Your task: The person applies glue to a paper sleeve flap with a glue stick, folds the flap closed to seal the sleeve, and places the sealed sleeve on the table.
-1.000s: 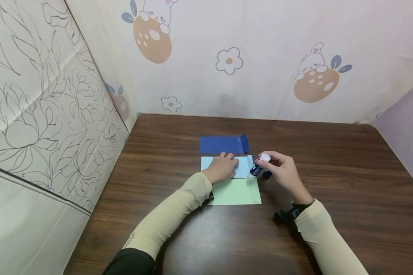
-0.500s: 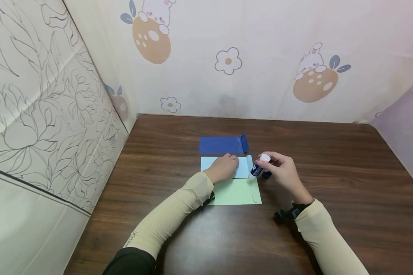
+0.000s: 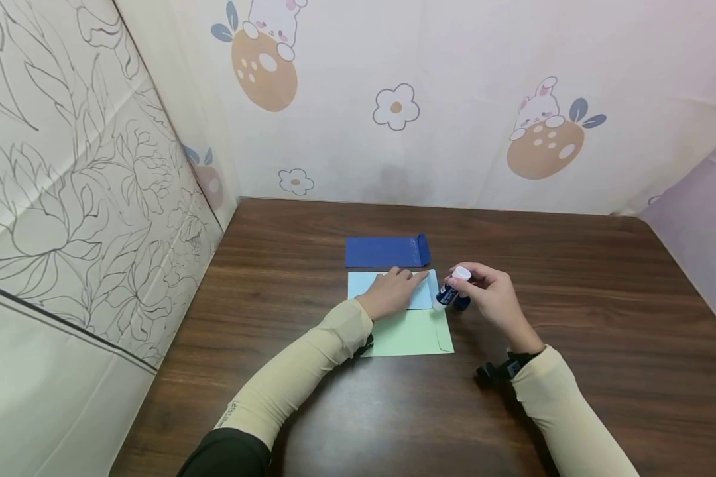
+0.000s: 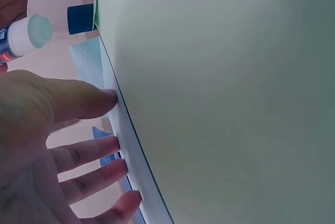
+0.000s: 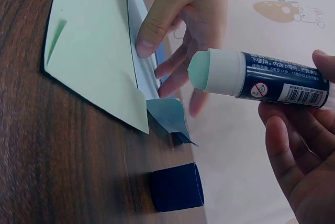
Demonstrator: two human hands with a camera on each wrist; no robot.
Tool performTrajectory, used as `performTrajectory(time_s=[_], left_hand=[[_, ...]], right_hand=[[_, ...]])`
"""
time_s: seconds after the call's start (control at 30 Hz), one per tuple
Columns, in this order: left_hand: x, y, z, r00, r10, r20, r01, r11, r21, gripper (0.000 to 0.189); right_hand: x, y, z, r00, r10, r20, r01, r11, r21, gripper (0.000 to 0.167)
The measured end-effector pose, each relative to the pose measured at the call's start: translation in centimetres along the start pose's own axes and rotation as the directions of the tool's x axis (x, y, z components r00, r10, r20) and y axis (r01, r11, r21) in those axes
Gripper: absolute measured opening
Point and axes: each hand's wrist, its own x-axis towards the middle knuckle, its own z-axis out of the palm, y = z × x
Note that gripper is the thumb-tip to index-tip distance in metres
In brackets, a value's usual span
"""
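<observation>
My left hand (image 3: pixel 388 293) rests its fingertips on a light blue envelope (image 3: pixel 358 283), the index finger stretched toward the raised flap (image 5: pixel 170 115) at its right end. Thumb and fingers are spread apart on the paper in the left wrist view. With my right hand (image 3: pixel 494 298) I pinch a glue stick (image 5: pixel 285 80), its uncapped greenish tip pointing down-left, close beside that flap. A pale green envelope (image 3: pixel 412 334) lies on the near side of the light blue one, and a dark blue envelope (image 3: pixel 382 252) on the far side.
The dark blue glue cap (image 5: pixel 177 187) stands on the brown wooden table (image 3: pixel 274 265), just right of the envelopes and partly behind the glue stick in the head view. A patterned cloth wall (image 3: pixel 453 152) rises behind the table's back edge.
My left fingers were spread on the light blue envelope, then drew in, and now the index finger reaches out toward the flap. My right hand and the glue stick stay nearly in place.
</observation>
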Motion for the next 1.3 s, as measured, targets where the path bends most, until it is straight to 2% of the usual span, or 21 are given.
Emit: performTrajectory(time_s=[0.17, 0.4, 0.83, 1.07, 1.3], left_hand=[[-0.11, 0.28, 0.0, 0.999, 0.017, 0.036, -0.018, 0.999, 0.043, 0.061], [-0.3, 0.66, -0.39, 0.996, 0.011, 0.084, -0.017, 0.997, 0.07, 0.058], [-0.06, 0.47, -0.22, 0.998, 0.011, 0.067, -0.015, 0.999, 0.049, 0.06], [-0.01, 0.66, -0.62, 0.996, 0.015, 0.084, -0.017, 1.0, 0.018, 0.066], [0.02, 0.9, -0.83, 0.994, 0.006, 0.108, -0.01, 0.999, 0.04, 0.064]], right_hand=[[-0.06, 0.12, -0.1, 1.0, 0.007, 0.0, -0.007, 1.0, -0.02, 0.024], [-0.23, 0.39, -0.15, 1.0, 0.016, 0.005, -0.016, 1.0, -0.026, 0.028], [-0.01, 0.55, -0.21, 1.0, -0.017, -0.012, 0.017, 1.0, 0.018, 0.024], [0.03, 0.35, -0.38, 0.999, -0.014, -0.047, 0.015, 1.0, 0.008, 0.024], [0.01, 0.55, -0.55, 0.998, -0.008, -0.064, 0.007, 1.0, -0.015, 0.025]])
